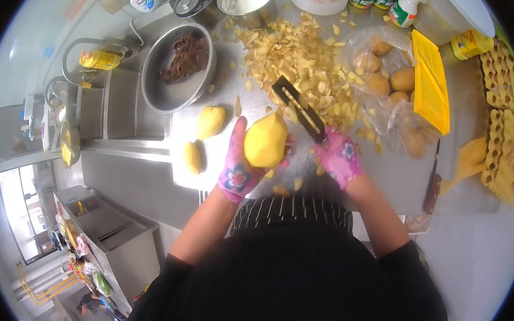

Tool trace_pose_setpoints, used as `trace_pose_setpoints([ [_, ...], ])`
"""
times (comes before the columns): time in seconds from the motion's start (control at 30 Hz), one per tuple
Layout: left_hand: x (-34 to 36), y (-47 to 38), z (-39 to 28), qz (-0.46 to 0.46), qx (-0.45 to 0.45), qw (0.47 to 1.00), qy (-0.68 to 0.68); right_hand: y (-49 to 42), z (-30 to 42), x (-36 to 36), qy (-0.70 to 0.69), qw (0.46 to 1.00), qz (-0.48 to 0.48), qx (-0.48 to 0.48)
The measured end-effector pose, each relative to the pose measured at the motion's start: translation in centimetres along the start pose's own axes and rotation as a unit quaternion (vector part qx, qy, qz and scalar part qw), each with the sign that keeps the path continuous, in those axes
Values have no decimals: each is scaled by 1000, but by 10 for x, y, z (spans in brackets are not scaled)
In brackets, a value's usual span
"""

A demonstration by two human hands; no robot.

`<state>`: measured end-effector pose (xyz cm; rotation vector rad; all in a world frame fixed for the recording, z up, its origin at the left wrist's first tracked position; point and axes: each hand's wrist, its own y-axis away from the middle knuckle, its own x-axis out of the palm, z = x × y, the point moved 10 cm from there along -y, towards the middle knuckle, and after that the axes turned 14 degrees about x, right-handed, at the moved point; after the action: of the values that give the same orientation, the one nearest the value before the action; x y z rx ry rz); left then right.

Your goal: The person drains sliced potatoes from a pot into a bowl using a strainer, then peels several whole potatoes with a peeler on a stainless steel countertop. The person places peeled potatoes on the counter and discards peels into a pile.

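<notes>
My left hand (243, 164), in a pink flowered glove, holds a large peeled potato (265, 141) above the steel worktop. In my right hand (338, 158), gloved the same way, is a black peeler (299, 109) with a long slotted head. The peeler slants up and left, apart from the potato. A peeled potato (210, 123) and a smaller peeled piece (192, 157) lie left of my left hand. Beyond both hands spreads a heap of potato peelings (301, 60). A clear plastic bag (392, 108) with several unpeeled potatoes sits at the right.
A steel bowl (176, 97) holding brown meat and cloudy liquid stands beside the sink (123, 104). A yellow plastic tray (431, 79) leans on the bag. A knife (433, 188) with a wooden handle lies near the right front edge. Egg trays (504, 157) are at the far right.
</notes>
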<state>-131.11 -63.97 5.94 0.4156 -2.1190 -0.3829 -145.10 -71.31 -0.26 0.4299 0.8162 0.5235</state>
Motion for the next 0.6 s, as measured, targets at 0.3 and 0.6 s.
trace_pose_setpoints([
  [0.3,21,5,-15,110,83,979,-151,-9,-12,-12,15,1000,4,21],
  [0.6,21,7,-19,128,78,979,-137,-9,-18,-3,30,997,42,58],
])
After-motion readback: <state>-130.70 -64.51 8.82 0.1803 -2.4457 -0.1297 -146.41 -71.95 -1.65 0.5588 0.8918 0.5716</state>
